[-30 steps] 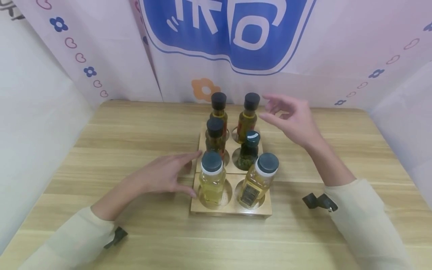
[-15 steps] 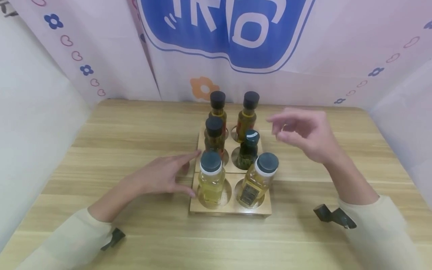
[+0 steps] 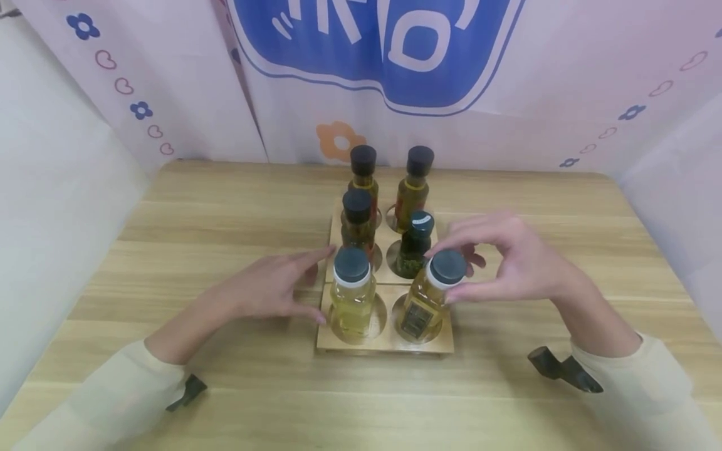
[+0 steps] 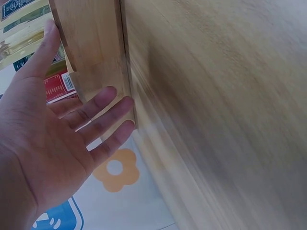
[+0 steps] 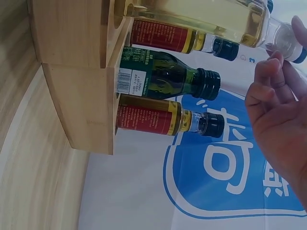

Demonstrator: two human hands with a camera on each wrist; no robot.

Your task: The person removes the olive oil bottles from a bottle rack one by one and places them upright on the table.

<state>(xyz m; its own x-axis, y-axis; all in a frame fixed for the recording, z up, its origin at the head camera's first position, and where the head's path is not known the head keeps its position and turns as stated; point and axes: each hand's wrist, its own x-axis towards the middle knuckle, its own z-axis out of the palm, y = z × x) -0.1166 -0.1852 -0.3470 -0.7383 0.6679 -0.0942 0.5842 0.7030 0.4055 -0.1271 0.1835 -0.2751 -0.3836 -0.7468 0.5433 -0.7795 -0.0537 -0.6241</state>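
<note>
A wooden rack (image 3: 387, 346) holds several bottles. At its front right a bottle of yellow oil (image 3: 418, 307) leans to the right, its dark cap between the thumb and fingertips of the right hand (image 3: 507, 263); in the right wrist view that hand (image 5: 283, 110) is at the neck of the bottle (image 5: 211, 19), the contact partly cut off by the frame edge. The left hand (image 3: 271, 287) lies with spread fingers along the rack's left side; in the left wrist view this hand (image 4: 57, 129) has its fingers against the wooden side (image 4: 91, 43). Beside it stands a pale oil bottle (image 3: 353, 307).
Behind these, a small green bottle (image 3: 414, 250) and dark-capped bottles (image 3: 412, 200) stand in the rack's other holes. The wooden table (image 3: 225, 207) ends at a white cloth backdrop (image 3: 541, 138) with a blue print.
The right hand has come from beside the rear right bottle toward the front and down to the front right bottle's cap. The left hand has kept its place at the rack.
</note>
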